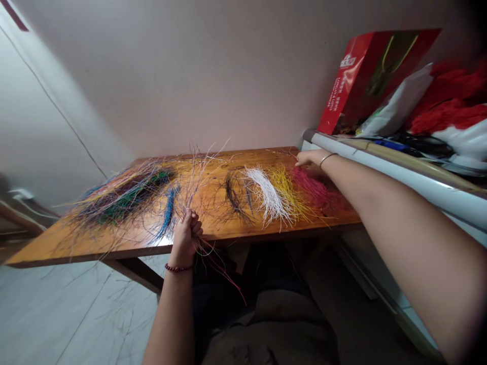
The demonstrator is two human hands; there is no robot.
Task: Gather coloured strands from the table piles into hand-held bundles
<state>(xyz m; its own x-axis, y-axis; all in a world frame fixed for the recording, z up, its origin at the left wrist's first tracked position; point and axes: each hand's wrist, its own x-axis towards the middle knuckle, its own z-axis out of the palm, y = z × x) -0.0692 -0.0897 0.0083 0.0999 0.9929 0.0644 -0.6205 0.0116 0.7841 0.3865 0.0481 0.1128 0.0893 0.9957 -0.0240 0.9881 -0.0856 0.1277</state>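
Observation:
My left hand point(187, 228) is closed in a fist around a loose bundle of thin coloured wires point(195, 185) at the table's front edge. Their tops fan out upward, and a few red and pale ends hang below the fist. At the table's far right, my right hand point(305, 157) has its fingers pinched together. A thin reddish wire point(284, 152) runs left from those fingertips. Just below that hand lies a pile of pink wires point(314, 186). Next to it are yellow wires point(284, 183), white wires point(268, 195) and a small black bunch point(233, 195).
A large mixed heap of wires point(125, 195) covers the table's left part, with a blue bunch point(167, 213) beside it. A white cabinet point(399, 177) adjoins the wooden table point(224, 227) on the right, bearing a red paper bag point(348, 81). Cut strands litter the floor.

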